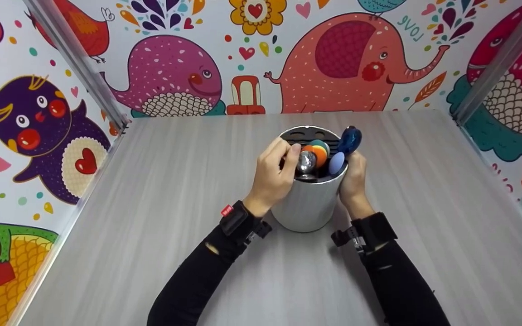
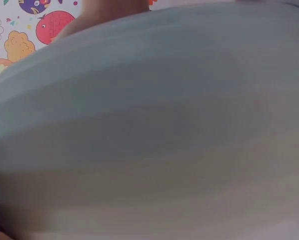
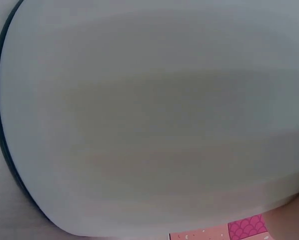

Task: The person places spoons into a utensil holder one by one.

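Note:
A white cylindrical utensil holder (image 1: 305, 208) with a dark slotted insert stands upright in the head view. My left hand (image 1: 273, 176) grips its rim from the left, thumb beside a shiny rounded metal utensil (image 1: 306, 162). On the opposite side, my right hand (image 1: 355, 179) holds the wall just below the rim; its fingertips are mostly hidden. Inside are orange, yellow and teal rounded pieces (image 1: 319, 153), a light blue spoon-like piece (image 1: 336, 163) and a translucent dark blue piece (image 1: 350, 140) that sticks out above the rim. The holder's pale wall (image 2: 154, 125) fills both wrist views.
The holder stands on a light grey wood-grain table (image 1: 175, 181). Patterned panels (image 1: 252, 59) with cartoon animals enclose the back and sides, with metal posts (image 1: 79, 63) at the back corners. Black straps (image 1: 374, 231) are worn on both wrists.

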`<state>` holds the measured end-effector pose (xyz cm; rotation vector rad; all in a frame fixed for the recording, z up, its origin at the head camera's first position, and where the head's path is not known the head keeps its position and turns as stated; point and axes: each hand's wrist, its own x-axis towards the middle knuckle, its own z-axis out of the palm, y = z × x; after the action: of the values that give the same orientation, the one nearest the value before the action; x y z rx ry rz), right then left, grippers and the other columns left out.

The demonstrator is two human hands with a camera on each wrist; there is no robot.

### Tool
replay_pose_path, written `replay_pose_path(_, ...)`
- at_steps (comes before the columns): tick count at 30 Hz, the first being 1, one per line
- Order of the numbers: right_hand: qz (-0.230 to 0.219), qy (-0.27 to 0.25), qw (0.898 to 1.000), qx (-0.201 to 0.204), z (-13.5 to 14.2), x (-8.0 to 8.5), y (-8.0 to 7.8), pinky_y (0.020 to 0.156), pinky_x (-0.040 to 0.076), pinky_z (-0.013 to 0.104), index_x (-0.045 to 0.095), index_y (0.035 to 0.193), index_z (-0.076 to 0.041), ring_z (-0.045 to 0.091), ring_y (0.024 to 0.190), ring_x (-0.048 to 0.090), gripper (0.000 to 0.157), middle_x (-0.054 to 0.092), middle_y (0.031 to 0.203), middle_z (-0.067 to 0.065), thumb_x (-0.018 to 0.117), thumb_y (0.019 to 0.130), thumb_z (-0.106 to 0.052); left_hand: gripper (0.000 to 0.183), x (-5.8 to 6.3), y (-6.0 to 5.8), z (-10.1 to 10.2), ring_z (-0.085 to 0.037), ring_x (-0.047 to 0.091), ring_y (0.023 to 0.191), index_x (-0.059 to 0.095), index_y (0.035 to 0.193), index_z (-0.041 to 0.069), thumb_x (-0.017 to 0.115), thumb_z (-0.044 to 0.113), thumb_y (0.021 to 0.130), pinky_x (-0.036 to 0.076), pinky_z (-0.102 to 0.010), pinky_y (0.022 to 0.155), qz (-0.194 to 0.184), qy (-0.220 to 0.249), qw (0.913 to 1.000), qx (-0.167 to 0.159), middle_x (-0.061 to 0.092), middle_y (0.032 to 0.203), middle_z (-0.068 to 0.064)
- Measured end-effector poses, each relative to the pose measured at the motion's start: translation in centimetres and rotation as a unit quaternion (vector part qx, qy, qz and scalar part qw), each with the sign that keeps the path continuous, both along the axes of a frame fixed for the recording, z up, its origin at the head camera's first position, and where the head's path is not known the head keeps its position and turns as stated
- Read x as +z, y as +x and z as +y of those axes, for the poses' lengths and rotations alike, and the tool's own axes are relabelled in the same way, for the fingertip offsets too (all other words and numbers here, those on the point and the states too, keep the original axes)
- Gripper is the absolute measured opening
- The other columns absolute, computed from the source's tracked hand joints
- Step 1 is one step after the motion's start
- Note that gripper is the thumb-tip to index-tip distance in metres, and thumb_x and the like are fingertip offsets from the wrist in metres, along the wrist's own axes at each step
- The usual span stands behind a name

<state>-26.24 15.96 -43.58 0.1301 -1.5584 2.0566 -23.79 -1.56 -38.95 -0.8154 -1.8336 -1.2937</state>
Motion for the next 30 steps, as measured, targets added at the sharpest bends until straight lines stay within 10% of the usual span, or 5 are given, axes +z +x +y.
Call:
replay_pose_path(16,-0.017,0.035,0.999,0.001,0.8,0.0,0.3,0.085,0.043,0.025,0.071,0.084,-0.010,0.012,0.084,0.056,0.037,0.065,0.083,-0.003,0.036,0.098,-0.016,0.019,-0.4,0.0,-1.3,-0.025,0.052,0.098,0.064,0.100,0.005,0.052,0.019,0.100,0.037,-0.041,0.086,-0.037,-0.073,0.9957,0.043,0.060,0.088,-0.005)
replay_pose_path(24,-0.013,0.048,0.997,0.063,1.3,0.4,0.7,0.098,0.043,0.028,0.072,0.110,-0.002,0.015,0.102,0.061,0.040,0.070,0.103,0.001,0.035,0.104,-0.017,0.044,-0.7,-0.1,-1.9,-0.030,0.047,0.120,0.059,0.127,-0.003,0.047,0.032,0.102,0.032,-0.046,0.105,-0.058,-0.067,0.9957,0.029,0.062,0.119,-0.012)
replay_pose_path(30,-0.006,0.022,0.991,0.135,1.5,0.8,0.4,0.109,0.037,0.034,0.063,0.129,0.004,0.023,0.120,0.056,0.052,0.067,0.124,0.009,0.031,0.109,-0.032,0.087,-0.5,-1.5,-3.2,-0.036,0.043,0.133,0.054,0.133,-0.004,0.013,0.066,0.102,0.023,-0.053,0.116,-0.077,-0.075,0.9932,0.045,0.054,0.138,-0.021)
